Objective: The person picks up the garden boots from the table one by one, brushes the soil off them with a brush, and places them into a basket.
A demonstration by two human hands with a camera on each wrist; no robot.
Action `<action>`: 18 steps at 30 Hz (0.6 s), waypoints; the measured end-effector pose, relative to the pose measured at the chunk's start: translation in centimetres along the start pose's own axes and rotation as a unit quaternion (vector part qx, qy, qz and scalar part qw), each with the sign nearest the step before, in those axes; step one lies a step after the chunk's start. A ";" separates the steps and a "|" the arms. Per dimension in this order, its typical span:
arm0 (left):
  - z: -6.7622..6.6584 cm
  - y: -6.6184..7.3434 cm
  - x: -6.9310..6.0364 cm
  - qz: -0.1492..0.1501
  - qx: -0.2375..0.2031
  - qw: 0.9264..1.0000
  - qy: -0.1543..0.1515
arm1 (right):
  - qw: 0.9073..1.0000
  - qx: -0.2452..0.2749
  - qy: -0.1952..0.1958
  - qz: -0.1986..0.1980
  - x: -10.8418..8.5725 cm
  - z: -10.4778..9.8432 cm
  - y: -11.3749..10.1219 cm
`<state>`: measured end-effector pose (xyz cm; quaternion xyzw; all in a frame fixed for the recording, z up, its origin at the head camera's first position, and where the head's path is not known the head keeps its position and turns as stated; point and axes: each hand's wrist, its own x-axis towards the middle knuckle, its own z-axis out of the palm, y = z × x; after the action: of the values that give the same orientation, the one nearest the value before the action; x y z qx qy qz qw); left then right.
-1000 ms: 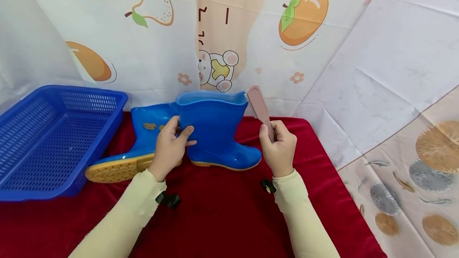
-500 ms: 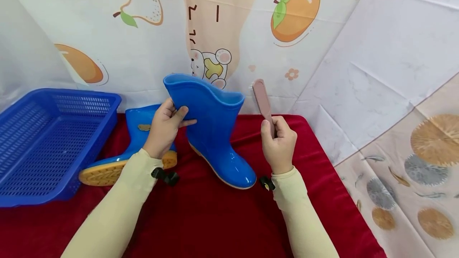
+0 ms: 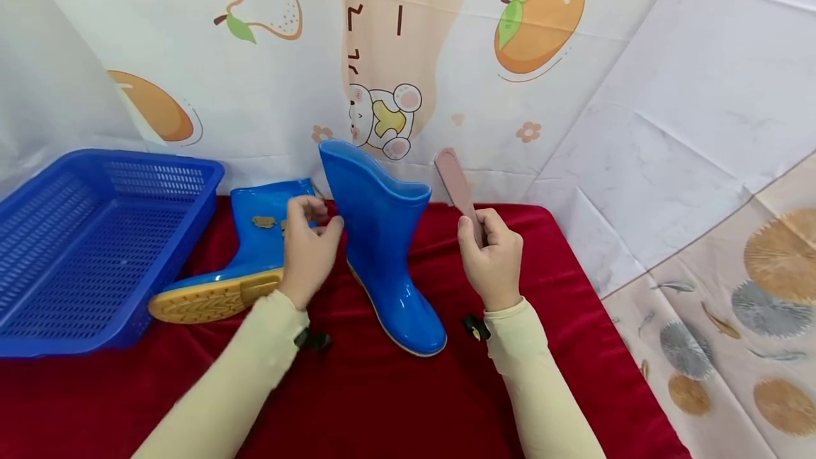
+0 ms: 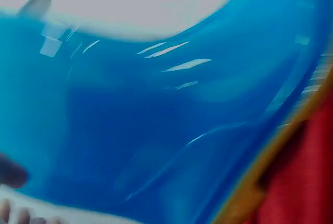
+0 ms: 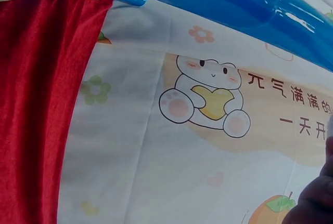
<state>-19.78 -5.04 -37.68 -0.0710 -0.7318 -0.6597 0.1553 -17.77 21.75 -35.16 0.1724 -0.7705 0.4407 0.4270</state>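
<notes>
A blue rain boot (image 3: 385, 239) stands on the red cloth, its toe toward the person and its shaft leaning slightly left. My left hand (image 3: 309, 250) is beside the shaft, fingers loosely curled and holding nothing; whether the thumb touches the boot I cannot tell. The boot's glossy side (image 4: 140, 109) fills the left wrist view. In my right hand (image 3: 494, 261) is a pink brush (image 3: 456, 181), gripped by its handle, head up and apart from the boot. Behind the left hand, a second blue boot (image 3: 258, 239) lies on its side with brown patches and its yellow sole showing.
A blue plastic basket (image 3: 213, 186) sits at the left, close to the lying boot's toe. Red cloth (image 3: 382, 402) covers the table. Behind it hangs a white printed curtain (image 3: 472, 41).
My left hand lifted and tilted the standing boot, turned its toe toward the person, then loosened its grip. The boot now stands nearer. The brush stays in my right hand, shifted slightly left.
</notes>
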 end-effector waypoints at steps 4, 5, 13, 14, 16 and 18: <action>2.3 0.6 -3.2 0.041 0.032 0.999 0.006 | 1.000 -0.019 -0.010 0.003 -0.2 0.1 0.3; 2.8 0.7 -3.8 0.038 0.045 0.998 -0.008 | 1.000 -0.023 -0.013 0.004 -0.3 0.1 0.4; 5.3 1.1 -4.1 -0.004 0.125 0.992 -0.028 | 0.999 -0.030 -0.031 0.007 -0.6 0.3 0.7; 5.3 1.2 -3.9 -0.002 0.123 0.992 -0.030 | 0.999 -0.028 -0.033 0.007 -0.6 0.4 0.8; 5.3 1.2 -3.7 0.005 0.117 0.992 -0.037 | 0.999 -0.024 -0.037 0.008 -0.7 0.5 0.7; 5.2 1.3 -3.5 0.017 0.102 0.994 -0.047 | 0.999 -0.024 -0.042 0.010 -0.7 0.6 0.7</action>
<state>-16.77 0.58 -37.96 -0.0981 -0.8005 -0.5748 0.1387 -18.17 21.57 -36.25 0.1731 -0.7998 0.4184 0.3941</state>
